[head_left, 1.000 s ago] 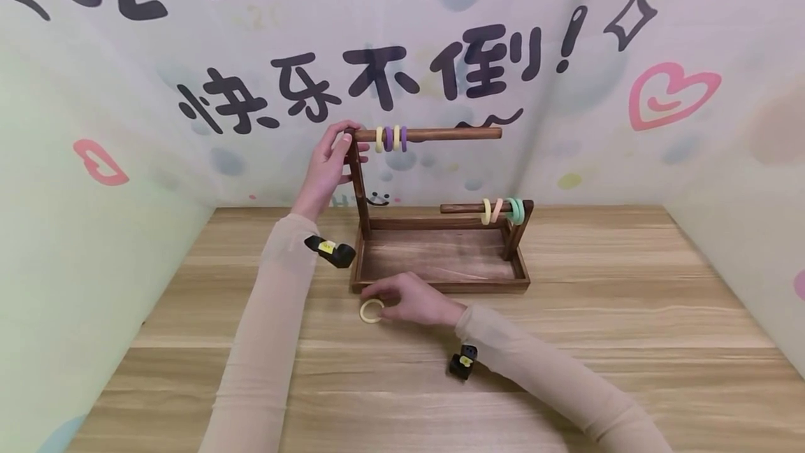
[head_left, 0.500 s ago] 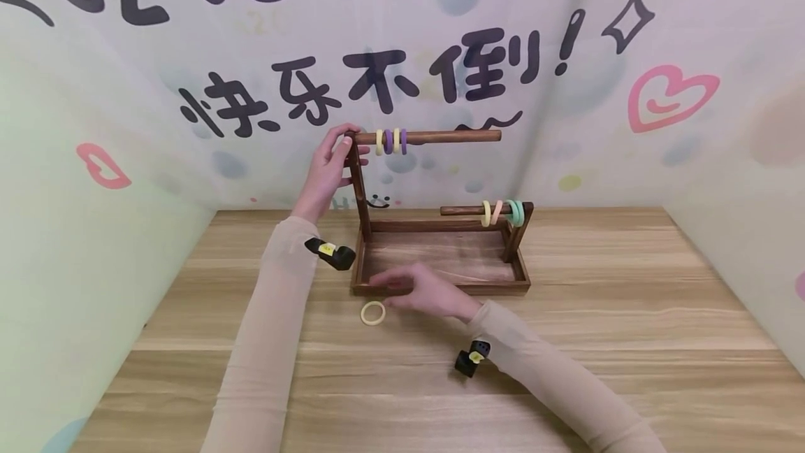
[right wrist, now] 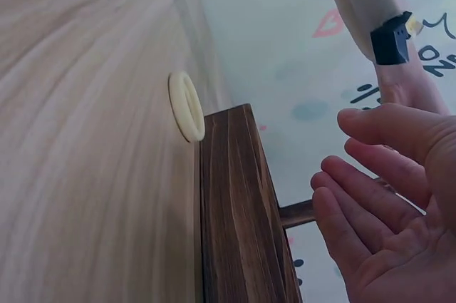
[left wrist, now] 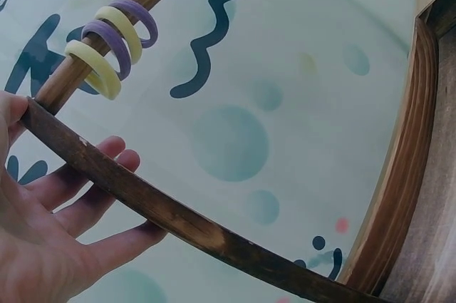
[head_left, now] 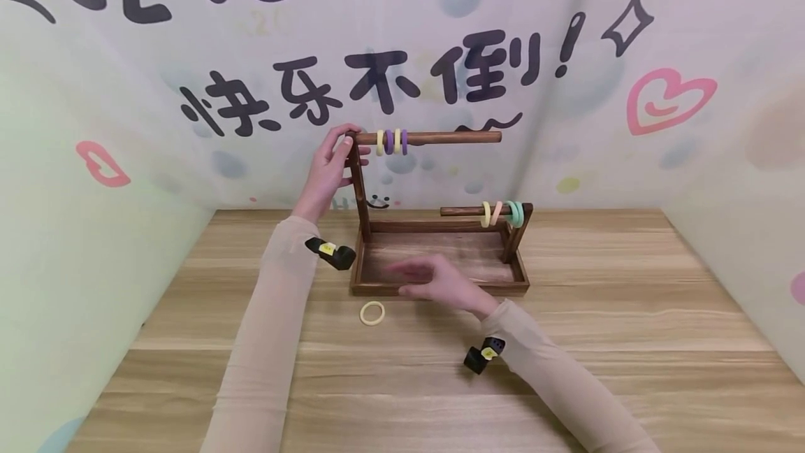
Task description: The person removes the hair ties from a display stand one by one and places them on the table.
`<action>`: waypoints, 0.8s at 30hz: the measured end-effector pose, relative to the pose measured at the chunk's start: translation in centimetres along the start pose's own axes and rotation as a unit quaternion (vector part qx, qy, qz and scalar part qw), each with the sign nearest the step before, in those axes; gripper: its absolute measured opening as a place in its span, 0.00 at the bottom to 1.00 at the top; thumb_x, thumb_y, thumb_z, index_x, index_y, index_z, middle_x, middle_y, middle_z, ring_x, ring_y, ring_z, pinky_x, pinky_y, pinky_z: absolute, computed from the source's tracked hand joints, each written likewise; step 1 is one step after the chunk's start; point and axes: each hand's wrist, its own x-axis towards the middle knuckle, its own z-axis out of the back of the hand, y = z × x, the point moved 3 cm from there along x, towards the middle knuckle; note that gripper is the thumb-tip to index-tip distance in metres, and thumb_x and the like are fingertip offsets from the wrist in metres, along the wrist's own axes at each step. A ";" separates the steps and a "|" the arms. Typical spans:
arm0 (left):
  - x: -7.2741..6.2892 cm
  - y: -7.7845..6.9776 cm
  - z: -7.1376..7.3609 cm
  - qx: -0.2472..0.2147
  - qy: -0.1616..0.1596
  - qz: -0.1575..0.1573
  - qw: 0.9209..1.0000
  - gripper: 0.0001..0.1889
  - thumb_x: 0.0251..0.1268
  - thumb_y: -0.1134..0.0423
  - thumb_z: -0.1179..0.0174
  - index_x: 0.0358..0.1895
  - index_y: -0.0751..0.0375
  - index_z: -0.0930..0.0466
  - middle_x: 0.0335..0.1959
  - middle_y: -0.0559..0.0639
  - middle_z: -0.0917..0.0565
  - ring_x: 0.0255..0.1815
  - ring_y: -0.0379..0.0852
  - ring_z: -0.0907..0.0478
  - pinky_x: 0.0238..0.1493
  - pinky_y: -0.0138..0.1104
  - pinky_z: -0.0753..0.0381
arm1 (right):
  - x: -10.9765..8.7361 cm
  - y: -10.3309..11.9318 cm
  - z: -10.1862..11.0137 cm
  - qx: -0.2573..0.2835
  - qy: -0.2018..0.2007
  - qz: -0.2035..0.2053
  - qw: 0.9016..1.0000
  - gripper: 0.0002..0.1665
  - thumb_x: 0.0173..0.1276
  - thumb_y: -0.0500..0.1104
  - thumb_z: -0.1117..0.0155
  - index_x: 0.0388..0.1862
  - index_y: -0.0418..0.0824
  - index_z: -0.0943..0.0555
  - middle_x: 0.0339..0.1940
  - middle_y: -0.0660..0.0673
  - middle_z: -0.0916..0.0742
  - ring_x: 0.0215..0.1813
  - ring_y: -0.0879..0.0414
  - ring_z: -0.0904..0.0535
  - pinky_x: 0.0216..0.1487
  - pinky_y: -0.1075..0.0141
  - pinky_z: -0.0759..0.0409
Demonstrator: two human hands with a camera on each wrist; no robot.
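A dark wooden ring stand rises from a shallow tray (head_left: 440, 290). My left hand (head_left: 323, 168) grips the top of its tall left post (head_left: 359, 187), thumb at the upper corner and fingers spread behind it. On the upper rod (head_left: 459, 136) hang two pale yellow and two purple rings (left wrist: 107, 40). The shorter rod at right carries a pale yellow, a pink and green rings (head_left: 516, 214). One pale yellow ring (head_left: 372, 324) lies flat on the table, just before the tray's front left. My right hand (head_left: 446, 286) hovers over the tray's front rim, fingers apart and holding nothing.
The wood-grain table (head_left: 402, 383) stretches toward me and to both sides. Behind it hangs a printed cloth backdrop (head_left: 578, 124) with dark lettering, and more cloth closes off the left and right. A small black camera sits on each wrist.
My right hand has let go of the pale yellow ring, leaving it on the table, and has drawn back right and slightly up. My left hand keeps its grip on the post.
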 end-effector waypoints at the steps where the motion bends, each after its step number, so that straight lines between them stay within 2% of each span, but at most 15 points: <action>1: 0.0 0.0 0.0 0.000 0.000 0.000 1.000 0.14 0.79 0.55 0.59 0.60 0.44 0.29 0.56 0.64 0.21 0.55 0.60 0.23 0.50 0.54 0.26 | -0.1 -0.1 0.1 0.004 -0.002 -0.003 1.000 0.25 0.62 0.30 0.33 0.58 0.27 0.24 0.58 0.32 0.20 0.61 0.38 0.25 0.61 0.53 0.29; 9: 0.1 0.0 0.0 0.000 0.003 -0.001 1.000 0.15 0.79 0.55 0.59 0.61 0.45 0.30 0.55 0.62 0.21 0.55 0.60 0.24 0.51 0.55 0.27 | -0.2 0.3 1.5 0.029 -0.018 -0.007 0.999 0.27 0.62 0.30 0.34 0.60 0.27 0.26 0.59 0.32 0.21 0.61 0.35 0.27 0.60 0.56 0.28; 17: 0.1 0.1 0.2 0.005 -0.003 0.002 1.000 0.14 0.79 0.54 0.59 0.60 0.44 0.29 0.54 0.62 0.20 0.53 0.58 0.22 0.49 0.53 0.25 | 0.5 2.6 3.5 0.011 -0.033 0.012 0.999 0.25 0.64 0.28 0.36 0.61 0.30 0.25 0.60 0.36 0.20 0.61 0.47 0.24 0.62 0.58 0.29; 24: 0.0 0.0 0.0 0.003 0.001 -0.001 1.000 0.14 0.79 0.55 0.59 0.59 0.44 0.29 0.55 0.64 0.21 0.52 0.55 0.22 0.49 0.54 0.26 | 1.1 4.7 5.5 0.023 -0.076 -0.005 0.997 0.25 0.65 0.32 0.35 0.62 0.34 0.24 0.60 0.41 0.19 0.60 0.51 0.23 0.56 0.61 0.24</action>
